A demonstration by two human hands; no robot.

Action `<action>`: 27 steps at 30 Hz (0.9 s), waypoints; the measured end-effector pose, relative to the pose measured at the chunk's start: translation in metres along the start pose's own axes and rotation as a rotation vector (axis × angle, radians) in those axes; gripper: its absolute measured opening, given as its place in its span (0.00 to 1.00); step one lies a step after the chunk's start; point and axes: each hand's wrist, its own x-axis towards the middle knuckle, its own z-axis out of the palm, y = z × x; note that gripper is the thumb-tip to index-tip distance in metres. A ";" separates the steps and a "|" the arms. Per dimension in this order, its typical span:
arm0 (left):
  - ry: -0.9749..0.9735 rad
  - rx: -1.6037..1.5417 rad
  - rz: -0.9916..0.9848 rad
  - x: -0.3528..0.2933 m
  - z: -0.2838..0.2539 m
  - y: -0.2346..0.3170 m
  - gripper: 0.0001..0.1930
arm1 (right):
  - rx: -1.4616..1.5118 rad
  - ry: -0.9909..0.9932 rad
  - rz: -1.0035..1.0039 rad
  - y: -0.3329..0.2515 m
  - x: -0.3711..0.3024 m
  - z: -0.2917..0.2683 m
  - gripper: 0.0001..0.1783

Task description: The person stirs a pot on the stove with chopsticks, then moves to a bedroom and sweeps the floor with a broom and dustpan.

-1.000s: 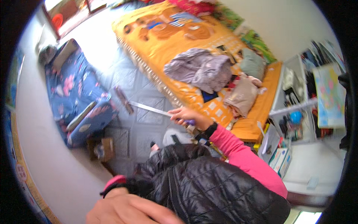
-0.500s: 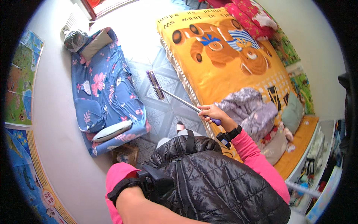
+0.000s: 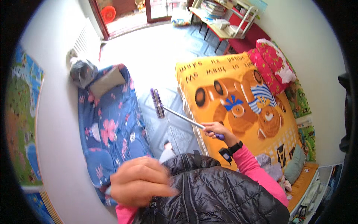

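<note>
1. Purple at its grip end, the broom handle (image 3: 186, 119) sits inside the right hand (image 3: 214, 130), whose fingers (image 3: 209, 133) are curled tight round it; the purple tip pokes out just past the hand on the wrist side.
2. From that hand the thin silvery shaft slants up and to the left, ending in the broom head (image 3: 157, 103), a narrow purple bar with bristles, on the blue-grey floor (image 3: 167, 130).
3. That broom head lies between the blue flowered mattress (image 3: 112, 127) and the yellow cartoon blanket (image 3: 238, 104), close to the blanket's edge.
4. Low in the head view, the left hand (image 3: 140, 181) is blurred and near the camera, above the black quilted jacket (image 3: 209, 194); whether its fingers are spread or closed on anything I cannot tell.
5. At the far end of the room a desk with shelves (image 3: 220, 18) holds stacked books.
6. A grey bag (image 3: 82, 71) lies at the top of the mattress.
</note>
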 end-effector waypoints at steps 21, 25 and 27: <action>0.416 0.202 -1.368 0.082 -0.300 -0.600 0.09 | 0.489 0.110 -0.105 -0.473 0.449 -0.160 0.03; 0.523 0.120 -1.546 0.079 -0.362 -0.699 0.10 | 0.671 0.302 -0.094 -0.547 0.527 -0.196 0.03; 0.507 0.089 -1.597 0.090 -0.389 -0.756 0.10 | 0.715 0.316 -0.073 -0.574 0.559 -0.217 0.02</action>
